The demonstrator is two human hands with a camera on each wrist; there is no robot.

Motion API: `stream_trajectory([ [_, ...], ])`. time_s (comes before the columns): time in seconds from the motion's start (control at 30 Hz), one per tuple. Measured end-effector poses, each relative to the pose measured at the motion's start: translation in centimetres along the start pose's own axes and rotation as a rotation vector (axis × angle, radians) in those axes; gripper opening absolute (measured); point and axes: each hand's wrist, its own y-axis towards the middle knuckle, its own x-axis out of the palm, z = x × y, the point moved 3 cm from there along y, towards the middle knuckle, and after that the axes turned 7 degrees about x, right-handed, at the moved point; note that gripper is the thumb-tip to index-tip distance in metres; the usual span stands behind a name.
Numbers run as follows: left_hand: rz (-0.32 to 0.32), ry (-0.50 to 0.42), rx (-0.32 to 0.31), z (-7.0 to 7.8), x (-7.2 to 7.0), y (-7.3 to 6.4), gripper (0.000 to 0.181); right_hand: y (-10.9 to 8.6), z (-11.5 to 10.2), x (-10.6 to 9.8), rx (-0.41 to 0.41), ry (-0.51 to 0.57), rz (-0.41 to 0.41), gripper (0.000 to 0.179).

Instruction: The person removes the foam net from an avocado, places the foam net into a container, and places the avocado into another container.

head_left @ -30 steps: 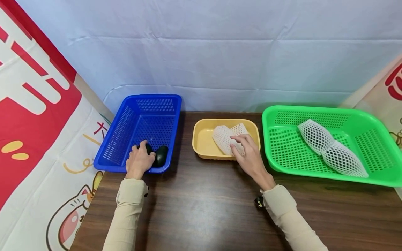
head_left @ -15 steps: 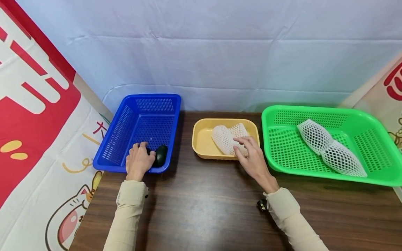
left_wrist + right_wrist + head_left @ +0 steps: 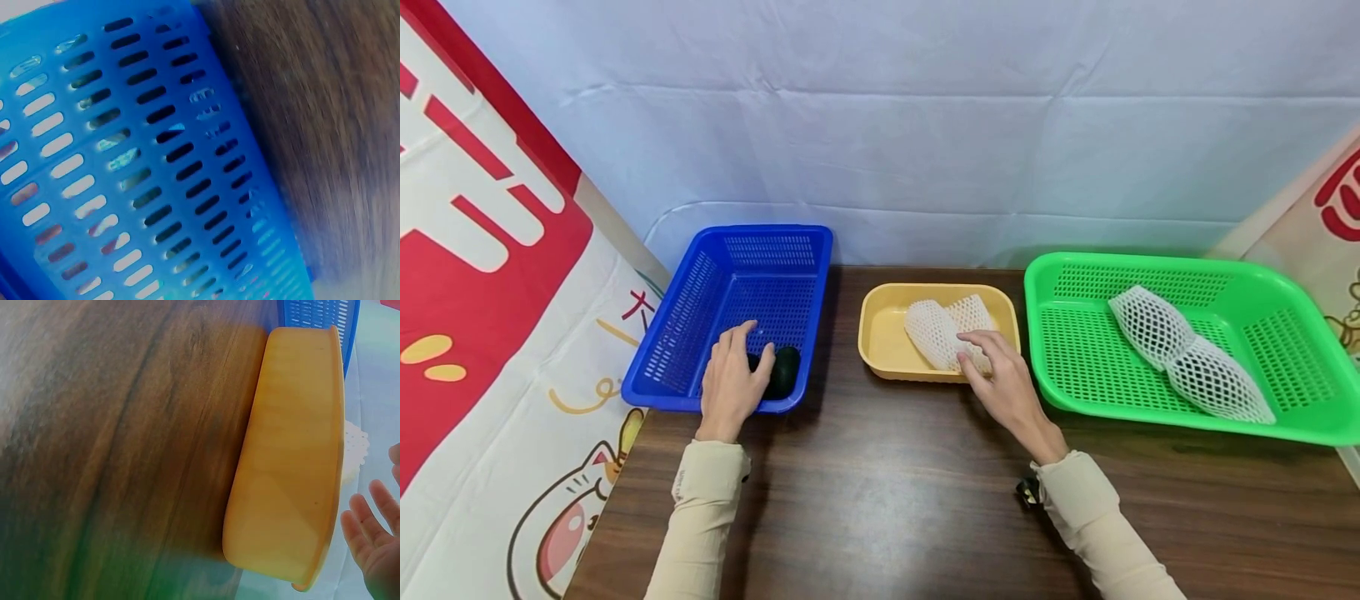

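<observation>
My left hand (image 3: 731,383) is over the near end of a blue basket (image 3: 824,292), thumb and index finger spread apart. Beneath it sits a smooth dark green oval fruit (image 3: 753,361), mostly hidden by the hand. A second such oval fruit (image 3: 786,372) lies right beside it. The left wrist view catches only the outside of the basket wall (image 3: 150,150). My right hand (image 3: 1000,383) hovers at the near right rim of a yellow tray (image 3: 880,367), fingers loosely bent and holding nothing. Inside the tray lie white foam net sleeves (image 3: 931,332), partly covered by that hand.
On the right stands a green basket (image 3: 1075,400) with two dark things in white foam nets (image 3: 1150,327) lying end to end. All containers rest on a brown wooden table (image 3: 880,500). A pale cloth (image 3: 910,150) hangs behind them.
My left hand's fingers have straightened and spread, and the thumb has moved away from them. My right hand has shifted slightly right and stays over the tray.
</observation>
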Motion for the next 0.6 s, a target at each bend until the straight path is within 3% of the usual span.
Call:
stream_trajectory([
  [0.27, 0.064, -0.012, 0.261, 1.1, -0.1, -0.4, 0.05, -0.3, 0.2, -0.4, -0.001, -0.01, -0.015, 0.028],
  [0.6, -0.001, -0.021, 0.422, 4.6, 1.9, -0.3, 0.052, -0.4, 0.1, -0.6, -0.016, -0.023, -0.018, 0.028],
])
